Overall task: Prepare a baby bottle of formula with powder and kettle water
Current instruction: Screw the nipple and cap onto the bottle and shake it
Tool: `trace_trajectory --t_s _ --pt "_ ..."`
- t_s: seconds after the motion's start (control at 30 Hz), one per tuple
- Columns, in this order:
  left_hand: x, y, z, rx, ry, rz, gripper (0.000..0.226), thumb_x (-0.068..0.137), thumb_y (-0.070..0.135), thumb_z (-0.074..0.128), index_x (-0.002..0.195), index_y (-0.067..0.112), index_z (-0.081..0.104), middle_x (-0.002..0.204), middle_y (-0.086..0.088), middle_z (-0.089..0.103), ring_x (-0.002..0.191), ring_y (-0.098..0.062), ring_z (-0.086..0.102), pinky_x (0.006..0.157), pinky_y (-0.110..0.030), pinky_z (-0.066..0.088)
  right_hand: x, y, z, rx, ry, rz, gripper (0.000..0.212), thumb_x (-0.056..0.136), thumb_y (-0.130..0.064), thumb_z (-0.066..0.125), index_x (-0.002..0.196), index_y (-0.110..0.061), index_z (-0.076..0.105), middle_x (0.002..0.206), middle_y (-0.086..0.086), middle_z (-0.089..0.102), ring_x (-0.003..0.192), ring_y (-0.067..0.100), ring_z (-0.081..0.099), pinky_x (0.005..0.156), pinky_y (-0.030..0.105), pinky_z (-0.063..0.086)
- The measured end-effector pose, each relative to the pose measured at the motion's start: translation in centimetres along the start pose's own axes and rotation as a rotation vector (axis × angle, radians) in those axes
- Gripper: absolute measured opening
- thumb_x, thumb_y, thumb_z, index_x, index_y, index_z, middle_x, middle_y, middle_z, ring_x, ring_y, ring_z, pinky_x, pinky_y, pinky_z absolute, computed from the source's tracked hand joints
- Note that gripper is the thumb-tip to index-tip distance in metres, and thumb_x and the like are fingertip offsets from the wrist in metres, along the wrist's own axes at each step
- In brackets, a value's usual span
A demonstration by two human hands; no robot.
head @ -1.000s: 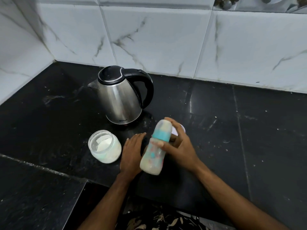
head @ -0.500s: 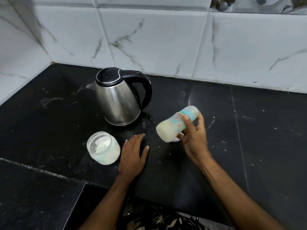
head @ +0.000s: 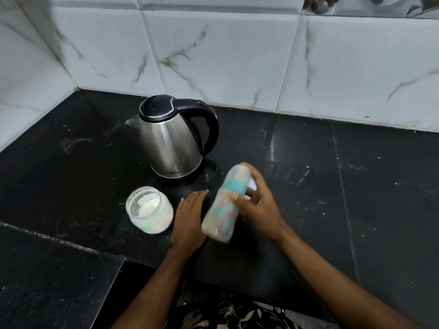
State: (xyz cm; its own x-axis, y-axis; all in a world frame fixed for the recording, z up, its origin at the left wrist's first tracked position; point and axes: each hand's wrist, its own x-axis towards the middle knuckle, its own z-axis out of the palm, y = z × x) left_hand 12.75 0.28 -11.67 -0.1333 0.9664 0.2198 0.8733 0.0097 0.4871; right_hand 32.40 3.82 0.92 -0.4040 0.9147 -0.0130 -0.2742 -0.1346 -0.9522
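Baby bottle (head: 224, 205), motion-blurred, is up off the table (head: 356, 186) in the right hand (head: 257, 206), whose fingers wrap its middle just below the teal collar. It leans with its capped top away from the person and slightly right, near the kettle's base, and its bottom end toward the person, over the table's front part. The clear body carries teal and pinkish prints and holds a pale, milky liquid that fills most of it.

Just left of the bottle, the left hand (head: 190, 219) lies palm down on the table with its fingers straight and together, holding nothing; the fingertips point toward the kettle. The bottle's lower end hangs close beside this hand, and whether they touch cannot be told.

Behind the right hand's fingers, a small white thing (head: 252, 185) shows on the table, mostly hidden and too blurred to name.

To the left of the left hand stands an open glass jar (head: 149, 210) with white powder inside and a pale scoop-like shape lying in it.

Farther back, a stainless-steel electric kettle (head: 173, 141) stands upright with its black lid closed, its spout to the left and its black handle to the right.

White specks dot the black stone table, which meets white marble-patterned wall tiles (head: 213, 55) at the back and left.
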Motion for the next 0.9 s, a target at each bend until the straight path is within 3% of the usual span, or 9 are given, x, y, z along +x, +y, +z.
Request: trace_trajectory --t_s 0.07,0.17,0.23,0.33,0.43,0.63,0.8,0.9 --pt "0.1 -0.3 0.2 0.02 -0.04 -0.008 0.064 0.085 0.039 0.073 0.141 0.025 0.046 0.14 0.006 0.053 0.131 -0.015 0.05 0.114 -0.044 0.033 -0.4 0.0 0.2 -0.128 -0.127 -0.023 0.072 0.076 -0.014 0.079 0.136 -0.025 0.039 0.11 -0.014 0.07 0.1 0.018 0.07 0.076 0.032 0.059" --pt "-0.3 0.7 -0.2 -0.022 0.049 -0.012 0.054 0.089 0.035 0.062 0.139 0.018 0.05 0.139 0.0 0.056 0.131 -0.02 0.051 0.116 -0.045 0.03 0.8 -0.9 -0.3 0.068 0.136 0.004 0.076 0.072 -0.025 0.084 0.136 -0.03 0.043 0.106 -0.005 0.071 0.097 0.02 0.071 0.072 0.04 0.059" --pt "-0.4 1.4 -0.7 -0.036 0.07 -0.013 0.05 0.094 0.04 0.049 0.139 0.018 0.05 0.139 0.0 0.056 0.132 -0.019 0.049 0.116 -0.046 0.03 1.2 -1.4 -0.9 0.126 0.216 -0.013 0.076 0.074 -0.026 0.084 0.136 -0.036 0.042 0.111 0.001 0.07 0.102 0.025 0.07 0.072 0.043 0.059" --pt "-0.3 1.6 -1.0 -0.038 0.05 -0.024 0.054 0.094 0.044 0.043 0.141 0.018 0.049 0.141 0.0 0.055 0.134 -0.019 0.048 0.117 -0.045 0.029 1.0 -2.2 -1.4 -0.103 0.099 -0.142 0.08 0.076 -0.012 0.075 0.142 -0.029 0.035 0.118 0.0 0.066 0.106 0.023 0.068 0.079 0.036 0.059" --pt "-0.4 1.7 -1.2 -0.04 0.044 -0.027 0.054 0.093 0.042 0.045 0.141 0.017 0.049 0.141 -0.002 0.056 0.134 -0.02 0.048 0.117 -0.045 0.028 1.2 -2.4 -1.6 -0.28 0.0 -0.204 0.083 0.075 -0.015 0.075 0.144 -0.025 0.031 0.125 0.003 0.06 0.11 0.025 0.066 0.086 0.035 0.058" --pt "-0.3 1.7 -1.3 -0.042 0.026 -0.039 0.052 0.093 0.032 0.056 0.142 0.018 0.048 0.142 -0.002 0.054 0.135 -0.02 0.047 0.119 -0.046 0.028 1.6 -2.1 -1.4 -0.307 -0.028 -0.207 0.082 0.079 -0.017 0.081 0.144 -0.028 0.031 0.129 0.007 0.058 0.111 0.025 0.066 0.088 0.038 0.058" --pt "-0.3 1.7 -1.2 -0.03 0.026 -0.035 0.049 0.097 0.034 0.056 0.142 0.019 0.047 0.143 0.0 0.054 0.135 -0.018 0.046 0.119 -0.045 0.027 1.8 -2.8 -1.5 -0.213 0.036 -0.205 0.081 0.077 -0.009 0.075 0.144 -0.019 0.033 0.118 0.004 0.064 0.107 0.026 0.067 0.087 0.04 0.058" --pt "-0.3 1.6 -0.9 -0.032 0.053 -0.032 0.051 0.096 0.043 0.045 0.141 0.019 0.049 0.141 0.001 0.054 0.134 -0.017 0.047 0.119 -0.043 0.026 2.2 -3.0 -1.1 0.058 0.245 -0.132 0.077 0.076 -0.011 0.079 0.141 -0.026 0.04 0.111 0.008 0.068 0.1 0.025 0.069 0.08 0.042 0.059"
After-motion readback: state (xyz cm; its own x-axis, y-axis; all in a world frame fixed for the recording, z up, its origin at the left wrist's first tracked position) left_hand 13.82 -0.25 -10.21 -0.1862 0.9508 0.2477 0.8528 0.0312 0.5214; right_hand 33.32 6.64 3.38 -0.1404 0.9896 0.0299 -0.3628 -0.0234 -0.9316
